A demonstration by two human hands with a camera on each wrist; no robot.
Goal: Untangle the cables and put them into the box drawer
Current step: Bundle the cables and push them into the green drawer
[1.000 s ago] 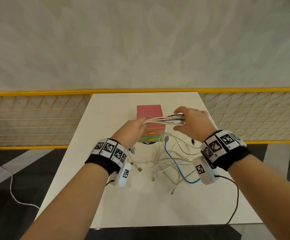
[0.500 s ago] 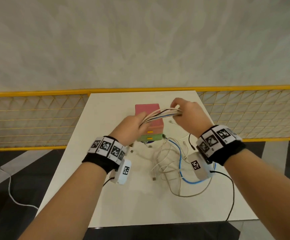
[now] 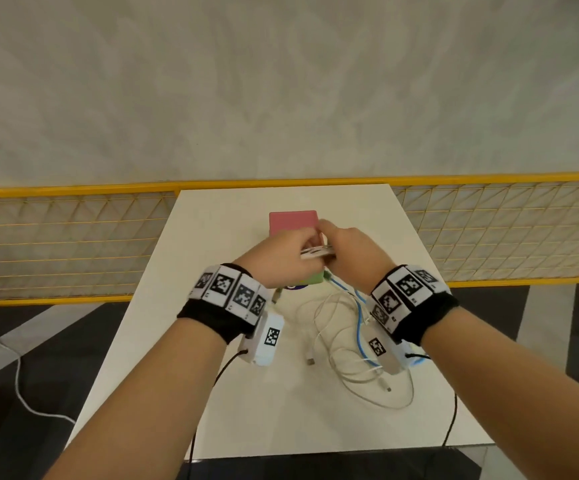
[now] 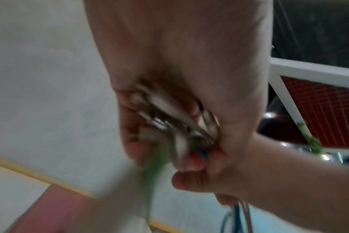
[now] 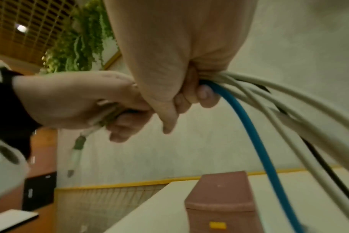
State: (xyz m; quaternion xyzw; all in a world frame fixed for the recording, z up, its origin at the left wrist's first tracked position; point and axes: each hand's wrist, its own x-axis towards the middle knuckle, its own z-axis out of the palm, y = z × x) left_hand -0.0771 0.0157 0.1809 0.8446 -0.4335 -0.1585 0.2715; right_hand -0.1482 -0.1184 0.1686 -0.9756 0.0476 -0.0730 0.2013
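Both hands are squeezing the cables (image 3: 316,252) tight, the left hand (image 3: 286,259) touching the right hand (image 3: 348,252), just above the box (image 3: 293,221). Loose ends are hanging onto the surface (image 3: 211,358). They might snag or knot again if pulled fast.

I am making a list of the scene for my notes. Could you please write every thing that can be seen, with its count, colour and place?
cables: several, mostly white, one blue, at least one black; gathered ends gripped by both hands, the rest looped on the table
box: one, pink top, green layer below, yellow handles; on the table, behind the hands
table: one, white; centre of the head view
fence: one, yellow mesh; behind the table
plants: green, hanging; high in the right wrist view
wrist bands: two, black with printed markers
left hand: grips the cable ends
right hand: grips the cable bundle
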